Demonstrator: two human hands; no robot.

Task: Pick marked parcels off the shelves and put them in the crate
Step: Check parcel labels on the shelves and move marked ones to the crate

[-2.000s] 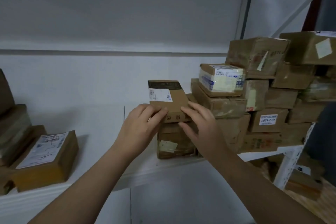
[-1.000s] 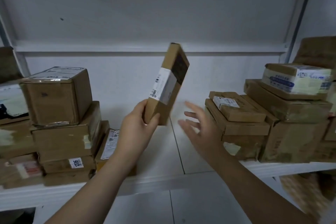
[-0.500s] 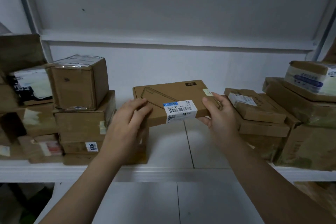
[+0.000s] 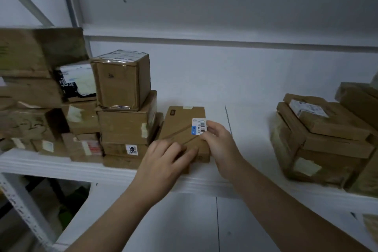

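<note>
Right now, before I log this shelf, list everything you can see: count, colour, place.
flat brown cardboard parcel with a white barcode label: one, brown, mid-shelf beside the left pile, under both hands
cube-shaped taped cardboard box: one, brown, top of the left pile
cardboard box marked 1206: one, brown, low in the left pile
other stacked cardboard boxes: several, brown, far left; too blurred to count
stack of flat cardboard parcels: several, brown, right end of the shelf
white metal shelf: one, white, carrying all of these
crate: none in view
left hand: one, fingers lying on the parcel's near corner
right hand: one, pinching the parcel's right edge by the label
</note>
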